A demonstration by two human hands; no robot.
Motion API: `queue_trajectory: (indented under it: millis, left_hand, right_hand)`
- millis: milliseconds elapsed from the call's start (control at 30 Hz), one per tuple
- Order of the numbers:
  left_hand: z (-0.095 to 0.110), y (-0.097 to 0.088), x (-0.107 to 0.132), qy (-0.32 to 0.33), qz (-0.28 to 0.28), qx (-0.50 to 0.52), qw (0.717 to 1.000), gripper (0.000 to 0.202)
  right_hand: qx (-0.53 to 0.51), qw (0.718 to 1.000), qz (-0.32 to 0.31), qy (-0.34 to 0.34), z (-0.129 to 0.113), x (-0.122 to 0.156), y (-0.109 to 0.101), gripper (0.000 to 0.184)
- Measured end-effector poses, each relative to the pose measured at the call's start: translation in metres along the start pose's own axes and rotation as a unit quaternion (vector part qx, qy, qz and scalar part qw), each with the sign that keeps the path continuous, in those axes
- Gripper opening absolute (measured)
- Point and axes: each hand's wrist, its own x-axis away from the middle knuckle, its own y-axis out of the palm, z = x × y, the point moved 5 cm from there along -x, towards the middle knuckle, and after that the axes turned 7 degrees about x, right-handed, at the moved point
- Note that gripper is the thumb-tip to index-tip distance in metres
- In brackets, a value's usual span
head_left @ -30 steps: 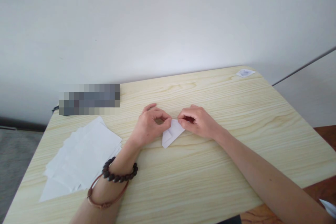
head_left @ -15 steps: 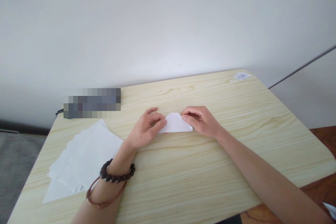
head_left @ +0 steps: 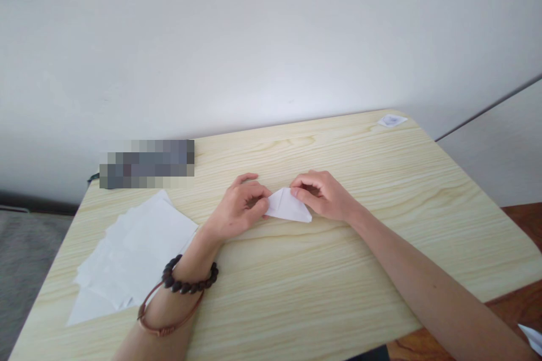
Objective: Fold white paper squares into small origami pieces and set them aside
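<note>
A small folded piece of white paper (head_left: 288, 206) is held between my two hands, just above or on the light wooden table. My left hand (head_left: 239, 208) pinches its left corner between thumb and fingers, with one finger stretched out behind. At the upper right edge, my right hand (head_left: 324, 196) grips the paper between thumb and forefinger. A crease runs down from the paper's top, and its lower right corner points down toward me. The fingertips behind the paper are hidden.
Loose white sheets (head_left: 135, 248) lie fanned out at the left of the table (head_left: 296, 287). A blurred dark object (head_left: 148, 163) sits at the back left. Near the far right corner lies a folded white paper piece (head_left: 392, 120). A wall (head_left: 271, 39) stands behind.
The folded paper has turned, its right end dipping toward me, and its flat-topped shape now looks more triangular. My right hand has moved slightly left along the top edge.
</note>
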Motion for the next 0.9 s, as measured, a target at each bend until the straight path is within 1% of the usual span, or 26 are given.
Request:
queue_trajectory:
  millis: [167, 233, 300, 433, 500, 567, 667, 733, 767, 833, 900]
  left_hand:
    - [0.004, 0.002, 0.000, 0.021, 0.003, -0.027, 0.999, 0.026]
    - [0.005, 0.003, 0.000, 0.031, 0.006, -0.036, 0.999, 0.025]
    - [0.006, 0.003, 0.000, 0.037, 0.007, -0.036, 0.999, 0.025]
    - [0.004, 0.001, 0.000, 0.033, 0.006, -0.024, 0.999, 0.028]
    - [0.003, 0.000, 0.001, 0.034, 0.010, -0.022, 0.999, 0.027]
    - [0.003, -0.001, 0.002, 0.041, 0.032, -0.018, 0.998, 0.025]
    - [0.005, -0.004, 0.004, 0.046, 0.087, -0.002, 0.995, 0.017]
    - [0.007, -0.005, 0.005, 0.059, 0.113, 0.001, 0.992, 0.011]
    - [0.008, -0.005, 0.005, 0.072, 0.117, 0.000, 0.991, 0.013]
    - [0.010, -0.002, 0.005, 0.102, 0.112, -0.012, 0.988, 0.017]
    - [0.009, 0.001, 0.004, 0.126, 0.092, -0.040, 0.987, 0.016]
  right_hand:
    - [0.053, 0.997, -0.009, -0.051, -0.008, 0.000, 0.005, 0.024]
    - [0.065, 0.996, -0.006, -0.058, -0.009, -0.001, 0.006, 0.023]
    - [0.053, 0.997, -0.003, -0.047, -0.007, -0.001, 0.005, 0.022]
    - [-0.033, 0.999, -0.003, 0.008, 0.001, -0.001, -0.001, 0.024]
    - [-0.057, 0.998, -0.005, 0.024, 0.004, 0.000, -0.003, 0.024]
    - [-0.066, 0.997, -0.005, 0.033, 0.007, 0.001, -0.005, 0.024]
    - [-0.068, 0.997, -0.001, 0.047, 0.010, 0.002, -0.006, 0.027]
    - [-0.040, 0.999, 0.001, 0.035, 0.010, 0.001, -0.006, 0.027]
    - [-0.014, 1.000, 0.004, 0.019, 0.008, 0.000, -0.005, 0.026]
    - [0.052, 0.998, 0.021, -0.021, 0.004, -0.001, -0.004, 0.022]
    - [0.104, 0.993, 0.046, -0.043, 0.004, -0.002, -0.005, 0.017]
